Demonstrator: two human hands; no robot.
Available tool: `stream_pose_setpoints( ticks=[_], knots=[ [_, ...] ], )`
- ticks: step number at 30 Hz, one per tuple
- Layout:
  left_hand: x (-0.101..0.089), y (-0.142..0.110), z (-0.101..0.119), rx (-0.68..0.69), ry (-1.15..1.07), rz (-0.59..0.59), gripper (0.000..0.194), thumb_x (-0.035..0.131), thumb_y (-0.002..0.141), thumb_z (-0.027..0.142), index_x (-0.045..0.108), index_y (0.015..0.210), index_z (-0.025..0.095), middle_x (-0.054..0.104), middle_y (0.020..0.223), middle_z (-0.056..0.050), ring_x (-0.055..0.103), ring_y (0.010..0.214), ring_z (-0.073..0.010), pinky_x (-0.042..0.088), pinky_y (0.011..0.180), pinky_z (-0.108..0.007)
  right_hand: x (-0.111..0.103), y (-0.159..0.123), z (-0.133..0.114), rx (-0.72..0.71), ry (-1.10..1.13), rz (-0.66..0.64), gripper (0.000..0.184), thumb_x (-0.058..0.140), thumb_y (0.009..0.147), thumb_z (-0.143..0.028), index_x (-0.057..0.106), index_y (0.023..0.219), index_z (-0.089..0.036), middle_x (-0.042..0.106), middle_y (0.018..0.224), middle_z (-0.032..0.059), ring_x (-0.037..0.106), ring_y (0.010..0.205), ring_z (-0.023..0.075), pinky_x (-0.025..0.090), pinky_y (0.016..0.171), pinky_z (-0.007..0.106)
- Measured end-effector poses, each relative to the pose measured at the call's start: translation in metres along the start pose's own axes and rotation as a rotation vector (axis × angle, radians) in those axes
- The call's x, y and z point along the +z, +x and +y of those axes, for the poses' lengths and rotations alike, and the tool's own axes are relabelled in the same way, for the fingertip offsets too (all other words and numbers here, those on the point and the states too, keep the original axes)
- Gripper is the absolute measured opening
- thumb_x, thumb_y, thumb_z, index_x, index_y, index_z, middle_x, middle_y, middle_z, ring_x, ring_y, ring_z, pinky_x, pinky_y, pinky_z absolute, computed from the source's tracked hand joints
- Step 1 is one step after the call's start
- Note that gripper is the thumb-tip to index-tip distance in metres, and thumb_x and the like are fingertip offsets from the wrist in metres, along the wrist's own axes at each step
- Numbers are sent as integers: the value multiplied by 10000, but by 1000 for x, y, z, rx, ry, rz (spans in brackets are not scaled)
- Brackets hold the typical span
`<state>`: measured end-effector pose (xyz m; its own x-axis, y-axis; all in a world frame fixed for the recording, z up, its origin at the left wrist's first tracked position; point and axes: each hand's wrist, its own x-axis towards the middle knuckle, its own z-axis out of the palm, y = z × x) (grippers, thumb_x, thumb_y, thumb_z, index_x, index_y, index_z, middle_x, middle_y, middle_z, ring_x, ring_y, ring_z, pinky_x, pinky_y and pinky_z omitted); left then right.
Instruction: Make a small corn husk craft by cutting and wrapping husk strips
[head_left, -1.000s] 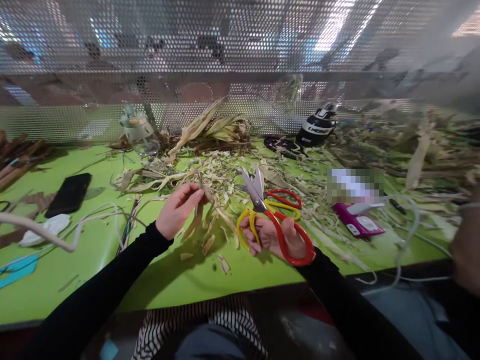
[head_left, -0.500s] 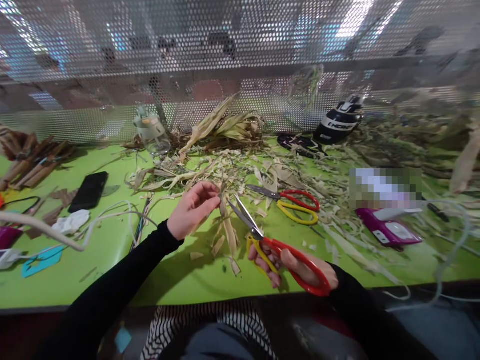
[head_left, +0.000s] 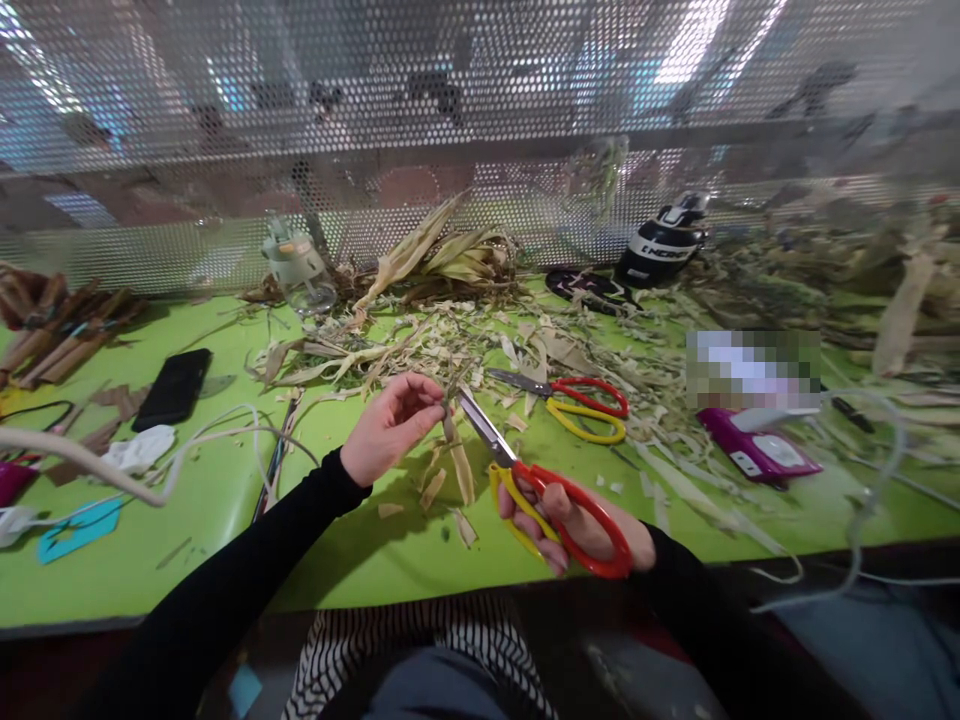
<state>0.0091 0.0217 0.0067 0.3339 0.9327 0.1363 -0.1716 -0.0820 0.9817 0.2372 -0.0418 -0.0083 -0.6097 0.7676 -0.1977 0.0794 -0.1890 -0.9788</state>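
My left hand (head_left: 396,425) pinches a thin dried stalk (head_left: 451,388) between thumb and fingertips, above the green table. A pale strip of dry husk (head_left: 460,462) hangs just below it. In my right hand (head_left: 559,510) is a pair of scissors (head_left: 487,428) with one red and one yellow handle, my fingers through the loops. The blades look nearly closed, and their tips point up beside the stalk; whether they touch it I cannot tell. Right behind, a second pair of red-and-yellow scissors (head_left: 589,408) lies flat on the table among scraps.
Leaf and husk scraps (head_left: 420,345) cover the table's middle. Behind them lie dry corn husks (head_left: 450,260), a jar (head_left: 300,270) and a black bottle (head_left: 660,245). A phone (head_left: 174,388) and cables are left; a purple power strip (head_left: 761,448) is right. A perforated screen (head_left: 480,150) stands behind.
The blades of the scissors in my right hand have come closer together beside the stalk. My left hand keeps its pinch. The whole view has shifted slightly.
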Motion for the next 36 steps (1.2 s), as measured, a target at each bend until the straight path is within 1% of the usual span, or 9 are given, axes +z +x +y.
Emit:
stream_pose_setpoints(
  ticks=[5, 10, 13, 16, 20, 24, 27, 32, 36],
  knots=[
    [0, 0, -2, 5, 10, 13, 228, 656, 762, 281, 551, 934, 176, 577, 836, -12, 571, 763, -98, 458, 688, -204, 3, -2, -3, 29, -15, 35, 674, 395, 684, -813, 496, 844, -166, 405, 573, -67, 352, 337, 29, 361, 296, 171],
    [-1, -2, -4, -12, -31, -32, 320, 660, 764, 271, 581, 1062, 186, 569, 839, -13, 572, 768, -97, 469, 673, -198, 4, -3, -9, -11, -8, 21, 714, 462, 646, -811, 528, 919, -154, 434, 649, -37, 399, 426, 40, 413, 393, 190],
    [1, -3, -4, -63, -97, -53, 332, 712, 712, 286, 613, 1011, 182, 586, 834, -18, 575, 750, -96, 475, 656, -193, 6, -2, -8, -37, 13, 27, 728, 444, 634, -828, 537, 900, -156, 418, 659, -32, 386, 439, 46, 426, 403, 204],
    [2, -3, -5, -103, -145, -41, 327, 756, 653, 288, 626, 931, 175, 612, 839, -27, 586, 747, -111, 491, 674, -216, 9, -3, -7, -13, -8, 65, 681, 410, 669, -820, 513, 857, -173, 397, 614, -45, 358, 400, 46, 388, 349, 193],
    [-1, -3, -8, -123, -162, -45, 310, 723, 700, 273, 632, 985, 192, 612, 870, -23, 582, 745, -99, 480, 673, -204, 11, -4, -7, -7, -30, 67, 666, 390, 685, -815, 494, 842, -177, 380, 555, -67, 326, 339, 37, 321, 298, 177],
    [-4, -3, -10, -78, -215, -35, 247, 696, 739, 252, 632, 971, 196, 591, 853, -10, 581, 761, -87, 460, 687, -182, 8, -2, -6, -39, 61, 34, 681, 449, 659, -807, 507, 902, -174, 422, 653, -45, 385, 423, 40, 426, 409, 198],
    [-5, -3, -10, -80, -235, -42, 285, 693, 743, 240, 628, 1018, 203, 571, 839, -5, 575, 767, -88, 444, 671, -173, 4, 0, -2, -89, 106, -27, 706, 404, 668, -821, 526, 913, -170, 429, 692, -34, 400, 457, 43, 480, 471, 222],
    [-3, -3, -7, -100, -297, -82, 425, 693, 734, 224, 598, 1148, 241, 537, 814, 8, 549, 730, -79, 423, 637, -171, 5, 2, -1, -80, 117, -84, 713, 394, 682, -815, 514, 950, -166, 428, 707, -29, 410, 472, 47, 500, 502, 240],
    [-2, -5, -5, -137, -363, -160, 477, 698, 694, 202, 594, 1158, 234, 523, 772, 12, 562, 691, -93, 411, 596, -189, 11, 3, -4, -72, 111, -57, 691, 442, 672, -802, 510, 921, -161, 418, 691, -32, 389, 452, 41, 457, 451, 214]
  ],
)
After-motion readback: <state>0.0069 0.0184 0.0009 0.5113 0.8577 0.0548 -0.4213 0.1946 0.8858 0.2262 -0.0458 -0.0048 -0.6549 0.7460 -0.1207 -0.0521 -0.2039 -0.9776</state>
